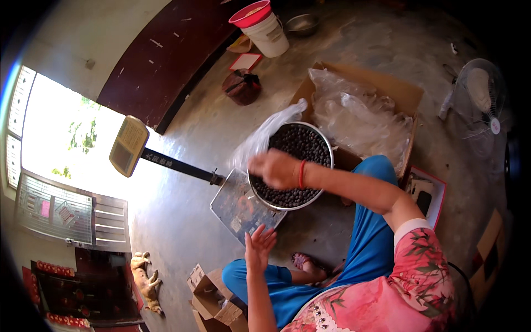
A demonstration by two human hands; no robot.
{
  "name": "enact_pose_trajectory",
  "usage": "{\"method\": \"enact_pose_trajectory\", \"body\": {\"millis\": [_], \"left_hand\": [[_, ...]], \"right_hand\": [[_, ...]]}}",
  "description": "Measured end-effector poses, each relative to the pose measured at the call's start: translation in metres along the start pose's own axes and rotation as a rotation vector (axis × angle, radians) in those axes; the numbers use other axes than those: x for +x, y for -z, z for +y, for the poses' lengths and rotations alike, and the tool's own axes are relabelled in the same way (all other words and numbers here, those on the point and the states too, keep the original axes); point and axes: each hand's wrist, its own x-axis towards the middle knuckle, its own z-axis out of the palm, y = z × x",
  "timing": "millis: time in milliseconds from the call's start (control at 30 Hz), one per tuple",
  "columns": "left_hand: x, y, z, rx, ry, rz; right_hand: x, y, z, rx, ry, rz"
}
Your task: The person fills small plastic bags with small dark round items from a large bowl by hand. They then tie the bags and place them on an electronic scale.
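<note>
A wide metal basin [328, 145] full of small dark round balls [298, 143] rests on a platform scale [235, 207]. Over the basin's left side is my right hand [275, 169], a red band at its wrist. Motion smears its fingers, and I cannot tell whether they hold anything. Clear plastic bag film [266, 134] lies against the basin's upper left rim, close to that hand. My left hand [259, 250] is raised at the platform's near edge, palm up and fingers stretched, with nothing in it.
The scale's display [130, 146] stands on a black post to the left. Beyond the basin sits a cardboard box [406, 99] of clear plastic bags. A smaller carton [213, 296] is by my left knee. A fan [481, 97] stands right; a tan animal [145, 281] lies left.
</note>
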Motion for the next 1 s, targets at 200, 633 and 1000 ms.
{"method": "enact_pose_trajectory", "body": {"millis": [200, 633, 1000], "left_hand": [[0.023, 0.004, 0.001, -0.383, -0.013, -0.176], [0.011, 0.018, -0.004, -0.338, -0.277, 0.027], [0.000, 0.048, -0.057, -0.379, -0.096, -0.054]], "right_hand": [[-0.049, -0.074, -0.084, 0.221, 0.289, -0.356], [-0.048, -0.026, -0.025, 0.877, -0.969, -1.167], [-0.052, -0.056, -0.003, 1.332, -0.880, 0.115]]}}
